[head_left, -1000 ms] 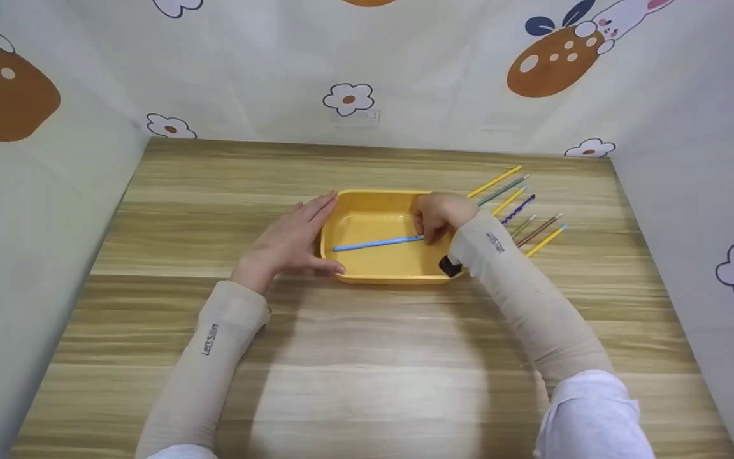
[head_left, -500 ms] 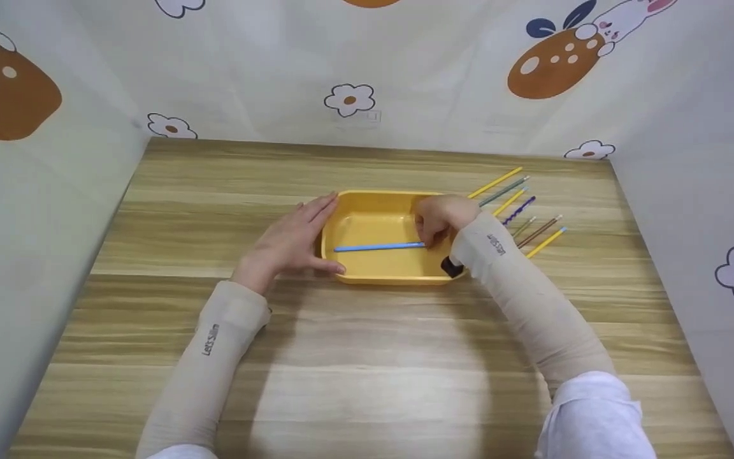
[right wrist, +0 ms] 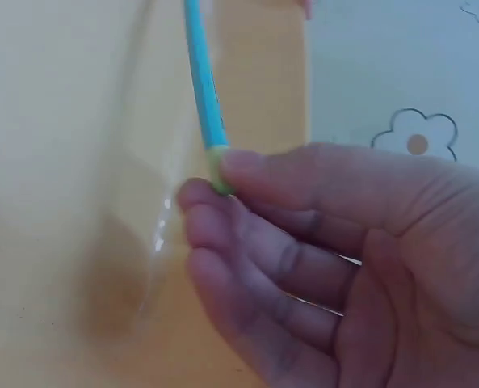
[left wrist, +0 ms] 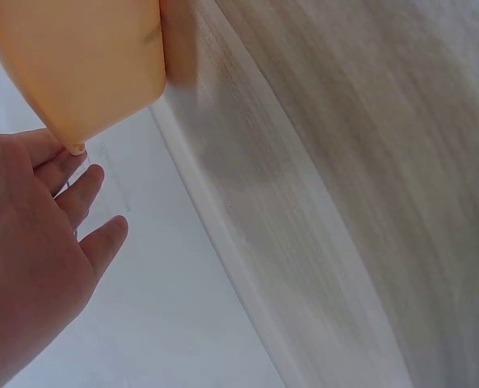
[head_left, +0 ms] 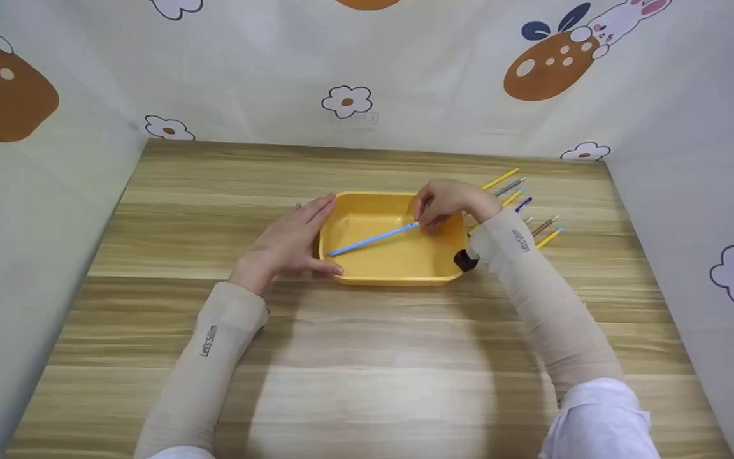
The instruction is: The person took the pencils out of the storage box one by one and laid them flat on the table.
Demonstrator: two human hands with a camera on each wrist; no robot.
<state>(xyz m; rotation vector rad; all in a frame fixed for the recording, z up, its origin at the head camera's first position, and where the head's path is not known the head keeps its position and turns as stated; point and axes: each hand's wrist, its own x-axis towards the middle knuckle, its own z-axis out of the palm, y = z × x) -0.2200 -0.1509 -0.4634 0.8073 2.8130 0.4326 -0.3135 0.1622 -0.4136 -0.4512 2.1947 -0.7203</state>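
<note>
A yellow plastic box [head_left: 399, 264] stands on the table. My left hand [head_left: 287, 236] rests against its left end in the head view, thumb along the near rim and fingers by the far corner. In the left wrist view, straight-looking fingers of the left hand [left wrist: 49, 226] touch the box's rim. Between thumb and fingertips my right hand [right wrist: 320, 242] pinches the yellow-green end of a blue pencil [right wrist: 204, 81]. In the head view this blue pencil [head_left: 370, 241] slants across the box, its far end low at the left.
Several pencils [head_left: 545, 226] lie fanned out right of the box, partly behind the right wrist. They include yellow, brown and grey-green ones. A black block [head_left: 466, 260] shows at the right wrist. Patterned white sheets [head_left: 278, 76] stand behind and beside the wooden table [head_left: 176, 191].
My right hand has risen a little inside the box, lifting the near end of the blue pencil so it tilts more. The left hand and the box stay put.
</note>
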